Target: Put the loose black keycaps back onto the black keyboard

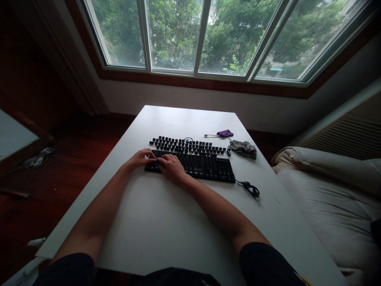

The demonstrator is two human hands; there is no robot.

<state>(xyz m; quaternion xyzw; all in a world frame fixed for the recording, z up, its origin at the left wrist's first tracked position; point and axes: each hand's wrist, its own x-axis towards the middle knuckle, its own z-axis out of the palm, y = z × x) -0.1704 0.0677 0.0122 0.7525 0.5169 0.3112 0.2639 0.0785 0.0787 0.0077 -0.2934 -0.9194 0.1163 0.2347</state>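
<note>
A black keyboard lies on the white table, with its keycaps taken off and set out in rows just behind it. My left hand rests at the keyboard's left end with its fingers curled on the top edge. My right hand lies on the left part of the keyboard, fingers bent and pressed together near the left hand. Whether either hand pinches a keycap is too small to tell.
The keyboard's coiled cable lies right of it. Behind sit a grey cloth, a purple cloth and a small tool. A pale sofa stands right of the table, a big window beyond, dark wooden floor left.
</note>
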